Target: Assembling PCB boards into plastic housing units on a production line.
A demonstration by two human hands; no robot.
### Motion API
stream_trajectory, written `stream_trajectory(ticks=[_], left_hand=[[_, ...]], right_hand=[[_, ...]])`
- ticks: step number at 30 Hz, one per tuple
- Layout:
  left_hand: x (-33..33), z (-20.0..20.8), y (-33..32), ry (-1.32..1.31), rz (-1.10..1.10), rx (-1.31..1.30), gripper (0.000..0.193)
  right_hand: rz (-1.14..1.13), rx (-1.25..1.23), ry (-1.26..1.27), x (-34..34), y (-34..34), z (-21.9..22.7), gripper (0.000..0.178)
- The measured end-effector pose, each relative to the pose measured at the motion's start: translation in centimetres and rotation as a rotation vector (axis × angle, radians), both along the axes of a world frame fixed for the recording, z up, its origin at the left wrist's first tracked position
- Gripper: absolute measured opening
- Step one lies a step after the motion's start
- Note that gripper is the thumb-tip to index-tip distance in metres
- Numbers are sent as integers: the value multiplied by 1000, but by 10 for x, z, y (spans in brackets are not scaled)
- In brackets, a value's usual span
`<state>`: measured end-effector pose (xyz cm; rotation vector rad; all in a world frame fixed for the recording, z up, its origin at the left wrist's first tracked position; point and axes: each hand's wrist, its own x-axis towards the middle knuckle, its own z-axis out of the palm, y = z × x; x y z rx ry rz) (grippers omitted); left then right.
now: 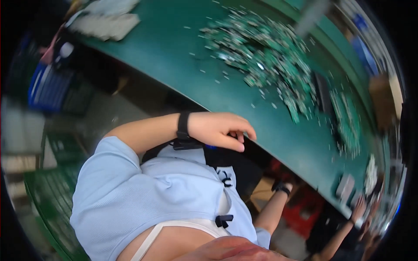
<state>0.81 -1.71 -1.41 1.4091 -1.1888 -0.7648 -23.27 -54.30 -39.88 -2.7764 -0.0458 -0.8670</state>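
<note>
My left hand [222, 128] hovers by the near edge of the green table [170, 69], a black band around its wrist. Its fingers are loosely bent and apart from the thumb, with nothing visible between them. My right hand [288, 187] hangs lower, beside the table edge, also below a black wristband; its fingers are mostly hidden and blurred. Farther in on the tabletop lies a heap of small green circuit boards [270, 56], apart from both hands. Small pale pieces are scattered around the heap.
A dark bar [321, 93] divides the heap from another row of green boards [347, 122]. Another person's hand [359, 211] is at the table's right end, near a grey block [345, 187]. Pale trays [106, 26] sit far left; a blue crate [50, 87] stands beyond the edge.
</note>
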Motion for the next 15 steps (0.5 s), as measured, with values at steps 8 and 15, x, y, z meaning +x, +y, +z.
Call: stream_trajectory(ticks=[8,15], left_hand=[[72,41,210,-496,1338,280,34],[187,11,345,-1073,1709,1025,88]], right_hand=[[-164,617,12,69,96,46,43],[-536,1126,92,19,135,103,44]])
